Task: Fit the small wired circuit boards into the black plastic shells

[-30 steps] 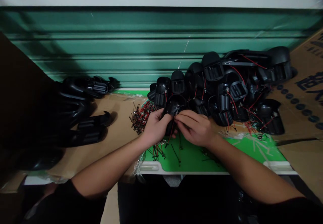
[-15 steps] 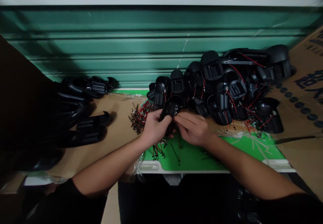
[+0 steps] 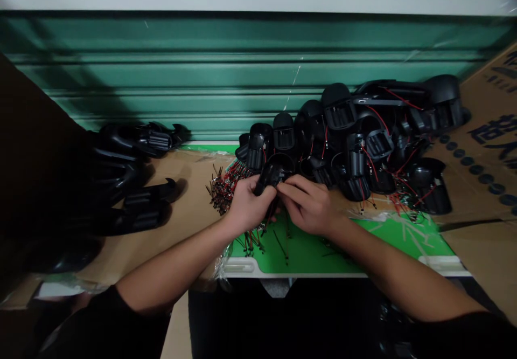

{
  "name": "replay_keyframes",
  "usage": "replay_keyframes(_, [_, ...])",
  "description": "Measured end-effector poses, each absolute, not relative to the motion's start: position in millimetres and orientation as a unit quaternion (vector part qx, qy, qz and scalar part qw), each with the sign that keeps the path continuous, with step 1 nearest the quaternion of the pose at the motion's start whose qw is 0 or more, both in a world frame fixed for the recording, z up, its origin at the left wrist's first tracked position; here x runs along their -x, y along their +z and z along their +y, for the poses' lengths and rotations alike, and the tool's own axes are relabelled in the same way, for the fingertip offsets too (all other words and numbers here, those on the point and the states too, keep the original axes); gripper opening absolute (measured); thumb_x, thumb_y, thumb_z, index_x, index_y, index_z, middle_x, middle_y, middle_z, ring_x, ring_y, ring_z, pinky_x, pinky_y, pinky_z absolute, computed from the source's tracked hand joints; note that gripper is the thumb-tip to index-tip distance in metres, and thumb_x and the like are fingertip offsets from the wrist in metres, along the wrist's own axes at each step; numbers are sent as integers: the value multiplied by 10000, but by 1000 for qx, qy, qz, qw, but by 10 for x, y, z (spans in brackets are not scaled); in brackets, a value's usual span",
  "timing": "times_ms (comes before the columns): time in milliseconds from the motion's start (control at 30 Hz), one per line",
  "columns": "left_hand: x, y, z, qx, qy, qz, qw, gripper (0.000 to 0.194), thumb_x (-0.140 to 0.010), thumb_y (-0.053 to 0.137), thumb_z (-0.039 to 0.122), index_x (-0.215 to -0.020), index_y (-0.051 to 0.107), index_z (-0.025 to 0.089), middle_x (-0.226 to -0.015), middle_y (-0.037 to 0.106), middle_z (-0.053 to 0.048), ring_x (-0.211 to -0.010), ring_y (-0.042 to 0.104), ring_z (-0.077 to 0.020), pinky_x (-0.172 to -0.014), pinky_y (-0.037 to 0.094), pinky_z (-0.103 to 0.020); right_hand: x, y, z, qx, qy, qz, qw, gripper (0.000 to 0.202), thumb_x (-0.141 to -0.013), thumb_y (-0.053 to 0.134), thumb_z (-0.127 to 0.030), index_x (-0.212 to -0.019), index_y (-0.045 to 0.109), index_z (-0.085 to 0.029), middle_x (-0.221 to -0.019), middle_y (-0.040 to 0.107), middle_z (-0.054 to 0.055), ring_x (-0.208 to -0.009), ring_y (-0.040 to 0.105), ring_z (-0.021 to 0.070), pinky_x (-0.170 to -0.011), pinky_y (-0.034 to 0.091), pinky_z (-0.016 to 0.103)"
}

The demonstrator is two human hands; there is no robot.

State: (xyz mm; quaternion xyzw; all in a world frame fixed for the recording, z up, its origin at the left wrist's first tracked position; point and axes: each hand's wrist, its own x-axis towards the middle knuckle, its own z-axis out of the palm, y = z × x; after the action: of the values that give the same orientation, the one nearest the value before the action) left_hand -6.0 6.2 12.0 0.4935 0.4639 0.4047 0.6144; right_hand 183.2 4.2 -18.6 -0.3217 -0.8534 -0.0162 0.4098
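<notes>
A glossy black plastic housing [image 3: 275, 169] is held over the middle of the table, its rounded end pointing away from me. My left hand [image 3: 248, 202] is wrapped round its left side, thumb on top. Fingers of my right hand [image 3: 309, 202] are pinched together at its right edge, close to the left thumb; whatever lies between those fingertips is too small to make out. Just left of the housing lies a heap of short red and black wires [image 3: 226, 189]. A few loose wires [image 3: 281, 246] rest below my hands on the green tabletop [image 3: 311, 259].
Many similar black housings with red wires [image 3: 357, 159] are piled at the back right. More black shells [image 3: 149, 192] lie on cardboard [image 3: 189, 181] at left. A printed carton [image 3: 493, 138] stands at right, and a green ridged wall [image 3: 202, 73] rises behind.
My right fingers have shifted slightly and curled more at the housing's edge. The left hand keeps its hold, and the housing stays in nearly the same place.
</notes>
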Motion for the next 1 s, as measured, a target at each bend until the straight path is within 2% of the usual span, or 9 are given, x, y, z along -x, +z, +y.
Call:
replay_keyframes(133, [53, 107, 98, -453, 408, 452, 651, 172, -835, 683, 315, -876, 590, 177, -578, 616, 36, -458, 646, -155, -407, 571, -259, -1794, -165, 72, 331, 34, -834, 441, 276, -997, 610, -112, -1232, 724, -200, -1043, 740, 92, -855, 721, 182, -715, 605, 313])
replay_keyframes(267, [62, 122, 135, -413, 422, 404, 699, 274, -801, 757, 339, -949, 597, 173, -660, 660, 23, -521, 679, -158, -487, 619, -288, -1775, -100, 103, 349, 94, -800, 479, 238, -1002, 615, -120, -1176, 748, -213, -1003, 733, 78, -847, 715, 178, -731, 606, 325])
replay_keyframes(467, [61, 138, 127, -442, 423, 379, 695, 421, -818, 832, 469, -1015, 624, 160, -736, 701, -3, -587, 703, -154, -561, 651, -301, -1821, 24, 83, 379, 110, -779, 486, 238, -975, 632, -121, -1169, 735, -213, -949, 722, 70, -781, 680, 179, -690, 580, 331])
replay_keyframes(767, [71, 139, 136, -431, 425, 444, 661, 402, -870, 782, 520, -940, 627, 156, -732, 696, -11, -519, 699, -158, -438, 591, -261, -1819, 36, 74, 395, 113, -770, 489, 168, -968, 648, -151, -1110, 716, -210, -870, 681, 46, -734, 637, 175, -663, 535, 328])
replay_keyframes(1000, [92, 143, 159, -406, 431, 431, 681, 405, -857, 778, 522, -993, 642, 166, -762, 725, -21, -543, 702, -167, -460, 598, -280, -1793, 21, 59, 392, 113, -776, 480, 178, -962, 642, -148, -1113, 704, -219, -862, 684, 37, -738, 646, 178, -663, 540, 325])
